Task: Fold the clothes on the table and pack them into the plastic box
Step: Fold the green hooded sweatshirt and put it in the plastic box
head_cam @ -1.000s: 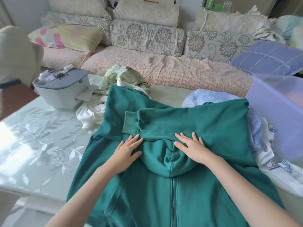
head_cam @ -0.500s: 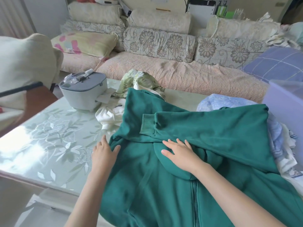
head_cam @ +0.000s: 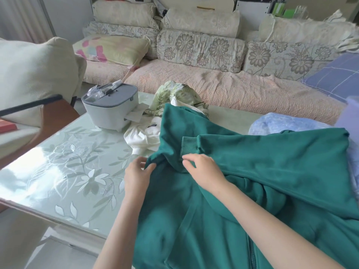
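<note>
Left hand (head_cam: 138, 172), right hand (head_cam: 205, 171), curled on hoodie (head_cam: 272, 162)

Bare left hand (head_cam: 137, 176), bare right hand (head_cam: 204, 171)

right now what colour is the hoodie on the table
The hoodie is plain teal green, clearest in the head view.

Soft daylight comes from my left and lays a white glare on the glass table (head_cam: 48, 171) near its edge. Shadows in the folds of the green hoodie (head_cam: 272, 171) are mild. The wide lens bows the sofa (head_cam: 233, 90), and the far edges look smeared.
</note>
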The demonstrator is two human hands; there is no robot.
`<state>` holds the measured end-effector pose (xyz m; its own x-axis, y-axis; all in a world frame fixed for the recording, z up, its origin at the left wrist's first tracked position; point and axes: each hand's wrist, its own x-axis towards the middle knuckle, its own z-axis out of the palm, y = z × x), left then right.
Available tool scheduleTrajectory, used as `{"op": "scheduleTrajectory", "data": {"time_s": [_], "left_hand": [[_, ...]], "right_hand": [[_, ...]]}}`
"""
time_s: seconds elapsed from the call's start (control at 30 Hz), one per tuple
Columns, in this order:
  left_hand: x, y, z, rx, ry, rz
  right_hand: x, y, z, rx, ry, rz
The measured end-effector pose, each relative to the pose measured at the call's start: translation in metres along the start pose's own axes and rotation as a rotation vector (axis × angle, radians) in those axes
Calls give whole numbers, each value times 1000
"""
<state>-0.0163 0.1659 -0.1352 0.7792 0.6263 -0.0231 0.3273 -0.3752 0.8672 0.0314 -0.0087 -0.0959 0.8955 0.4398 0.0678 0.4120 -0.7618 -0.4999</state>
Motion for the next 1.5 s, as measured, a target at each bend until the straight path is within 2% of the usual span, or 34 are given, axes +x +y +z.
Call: {"op": "scheduleTrajectory", "data": {"time_s": [0.1, 0.23, 0.33, 0.43, 0.53, 0.6, 0.73, 0.87, 0.97, 1.1, 1.17, 1.27, 1.33, 1.43, 1.5], "left_hand": [[-5, 5, -2, 41, 60, 73], [-21, 19, 2, 92, 11, 216], [-36, 28, 9, 128, -44, 325], [-44, 35, 17, 153, -106, 431], [-48, 40, 23, 161, -189, 450], [-51, 41, 24, 209, -272, 446], [-51, 40, 15, 354, -399, 464], [-67, 38, 2, 454, -581, 486], [-87, 55, -3, 329, -696, 496], [-119, 91, 24, 203, -750, 546], [-135, 98, 50, 211, -793, 555], [-155, 98, 80, 363, -825, 598], [-166, 88, 92, 377, -806, 610], [-177, 78, 92, 338, -769, 595], [-180, 68, 82, 402, -693, 594]], "right_hand": [[23, -17, -3, 152, 65, 146], [59, -37, -2, 179, 43, 236], [77, -49, -2, 27, -7, 288], [87, -52, -2, -140, 21, 297], [93, -48, 0, -270, 60, 255], [96, -43, -2, -281, 144, 232], [94, -15, -19, 51, 273, 316], [74, 26, -35, 375, 329, 292], [55, 46, -53, 469, 377, 270], [38, 80, -83, 569, 470, 307], [29, 105, -92, 510, 462, 378], [12, 139, -91, 270, 304, 550], [4, 150, -85, 143, 219, 605], [5, 153, -78, 184, 216, 589], [9, 151, -73, 260, 246, 599]]}}
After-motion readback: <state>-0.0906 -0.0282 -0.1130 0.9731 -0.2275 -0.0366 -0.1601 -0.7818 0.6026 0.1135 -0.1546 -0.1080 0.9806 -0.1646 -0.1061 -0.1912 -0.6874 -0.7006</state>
